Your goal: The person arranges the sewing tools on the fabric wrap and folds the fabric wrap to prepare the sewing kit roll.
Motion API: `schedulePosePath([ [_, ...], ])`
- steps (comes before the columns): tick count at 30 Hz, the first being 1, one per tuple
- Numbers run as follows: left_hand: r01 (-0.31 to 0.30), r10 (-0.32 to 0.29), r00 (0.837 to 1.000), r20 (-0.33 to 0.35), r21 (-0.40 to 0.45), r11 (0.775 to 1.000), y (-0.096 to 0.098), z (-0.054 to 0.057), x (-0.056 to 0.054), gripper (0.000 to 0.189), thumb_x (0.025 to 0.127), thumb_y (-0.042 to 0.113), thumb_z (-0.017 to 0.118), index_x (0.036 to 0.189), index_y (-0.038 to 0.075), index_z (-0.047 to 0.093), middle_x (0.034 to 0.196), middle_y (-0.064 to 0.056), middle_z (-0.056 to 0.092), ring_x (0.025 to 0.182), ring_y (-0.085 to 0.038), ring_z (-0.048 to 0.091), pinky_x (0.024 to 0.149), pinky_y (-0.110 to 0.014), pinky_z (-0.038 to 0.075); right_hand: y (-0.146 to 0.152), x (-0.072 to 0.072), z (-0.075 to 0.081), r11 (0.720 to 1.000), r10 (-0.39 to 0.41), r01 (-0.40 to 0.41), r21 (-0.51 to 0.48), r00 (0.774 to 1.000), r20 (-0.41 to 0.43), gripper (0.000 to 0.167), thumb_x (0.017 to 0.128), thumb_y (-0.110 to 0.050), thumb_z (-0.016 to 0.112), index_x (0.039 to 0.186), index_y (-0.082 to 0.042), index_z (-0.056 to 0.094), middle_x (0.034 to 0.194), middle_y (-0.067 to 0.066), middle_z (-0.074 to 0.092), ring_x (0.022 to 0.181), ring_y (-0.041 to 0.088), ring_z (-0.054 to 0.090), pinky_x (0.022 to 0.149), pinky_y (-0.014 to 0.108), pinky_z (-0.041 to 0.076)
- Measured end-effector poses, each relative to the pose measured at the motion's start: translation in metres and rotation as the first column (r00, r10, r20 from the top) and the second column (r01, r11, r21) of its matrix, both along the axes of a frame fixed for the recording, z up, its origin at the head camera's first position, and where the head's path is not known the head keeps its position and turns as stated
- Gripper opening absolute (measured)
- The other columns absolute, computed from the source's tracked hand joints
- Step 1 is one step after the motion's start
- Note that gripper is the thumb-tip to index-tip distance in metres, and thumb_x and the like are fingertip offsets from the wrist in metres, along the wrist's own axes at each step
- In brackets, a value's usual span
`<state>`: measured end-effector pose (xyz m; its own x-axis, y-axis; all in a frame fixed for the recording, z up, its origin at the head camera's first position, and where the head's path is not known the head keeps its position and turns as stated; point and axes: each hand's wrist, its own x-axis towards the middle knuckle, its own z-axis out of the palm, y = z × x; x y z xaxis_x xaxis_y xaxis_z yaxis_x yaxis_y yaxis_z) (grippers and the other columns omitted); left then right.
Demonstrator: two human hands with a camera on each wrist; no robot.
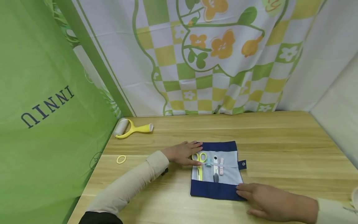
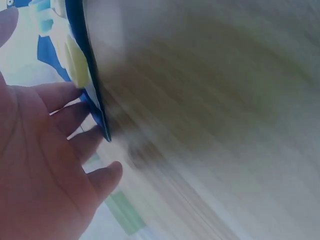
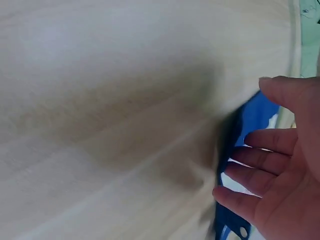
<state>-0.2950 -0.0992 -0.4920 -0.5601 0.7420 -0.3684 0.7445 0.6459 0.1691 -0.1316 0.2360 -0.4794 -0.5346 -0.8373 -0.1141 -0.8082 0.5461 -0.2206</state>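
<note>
An unfolded fabric roll pouch [image 1: 212,190], navy at both ends with a pale blue inside, lies on the table. A strap across it holds yellow-handled scissors [image 1: 199,175], a small teal item [image 1: 208,162], a slim white tool with a dark grey end [image 1: 215,169] and a pink strip-shaped item [image 1: 221,166]. My left hand [image 1: 181,154] rests with extended fingers on the pouch's left edge, beside the scissors' handles. At the near right corner, my right hand [image 1: 268,200] touches the navy band, its fingers fairly straight in the right wrist view.
A yellow-handled lint roller [image 1: 134,129] lies at the table's back left, with a yellow ring [image 1: 121,159] nearer me. A snap tab [image 1: 242,165] sticks out from the pouch's right side. A patterned curtain [image 1: 195,77] hangs behind the wooden table [image 1: 293,149]. A white object [image 1: 354,197] shows at the right edge.
</note>
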Motion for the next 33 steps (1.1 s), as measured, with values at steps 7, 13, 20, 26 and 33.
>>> schedulePosePath([
  [7,0.026,-0.026,1.0,-0.004,0.006,1.0,-0.009,0.0,-0.006,0.08,0.1,0.066,0.039,0.162,0.02,0.019,0.171,0.006,0.009,0.159,-0.018,0.009,0.127,-0.053,0.012,0.002,0.008,-0.016,0.993,0.118,-0.109,0.053,0.966,-0.229,0.059,0.1,-0.057,0.049,0.131,-0.009,0.066,0.135,0.013,0.066,0.122,0.028,0.065,0.09,0.047,0.057],
  [13,0.029,-0.031,0.996,-0.078,-0.019,0.999,-0.015,0.001,0.002,0.081,0.099,0.067,0.04,0.161,0.019,0.023,0.171,0.004,0.014,0.158,-0.018,0.015,0.125,-0.059,0.016,0.008,0.0,-0.016,0.993,0.067,-0.037,0.112,0.958,-0.28,0.06,0.098,-0.057,0.052,0.125,-0.007,0.07,0.134,0.015,0.066,0.121,0.031,0.065,0.092,0.049,0.056],
  [20,-0.045,-0.011,0.971,-0.238,-0.228,0.973,-0.011,0.02,0.042,0.078,0.096,0.069,0.045,0.157,0.022,0.035,0.167,0.002,0.027,0.152,-0.024,0.032,0.124,-0.054,0.023,0.031,-0.063,-0.006,0.996,-0.045,0.069,0.058,0.937,-0.346,0.024,0.083,-0.023,0.072,0.089,0.0,0.073,0.117,0.024,0.072,0.105,0.038,0.07,0.082,0.046,0.059],
  [26,-0.028,-0.058,0.953,-0.297,-0.277,0.961,-0.008,0.024,0.07,0.076,0.094,0.068,0.051,0.153,0.021,0.044,0.163,-0.001,0.036,0.15,-0.024,0.035,0.123,-0.048,0.029,0.029,-0.12,-0.004,0.979,-0.123,0.167,0.12,0.942,-0.312,0.028,0.084,-0.008,0.066,0.107,0.007,0.072,0.125,0.026,0.068,0.085,0.034,0.073,0.067,0.041,0.059],
  [33,-0.05,-0.016,0.956,-0.294,-0.213,0.976,-0.01,0.021,0.079,0.067,0.095,0.063,0.053,0.148,0.021,0.051,0.157,-0.001,0.046,0.147,-0.022,0.041,0.12,-0.049,0.034,0.008,-0.167,-0.007,0.954,-0.199,0.245,0.173,0.949,-0.246,0.041,0.08,-0.007,0.068,0.118,0.008,0.068,0.138,0.025,0.061,0.082,0.03,0.073,0.069,0.04,0.059],
])
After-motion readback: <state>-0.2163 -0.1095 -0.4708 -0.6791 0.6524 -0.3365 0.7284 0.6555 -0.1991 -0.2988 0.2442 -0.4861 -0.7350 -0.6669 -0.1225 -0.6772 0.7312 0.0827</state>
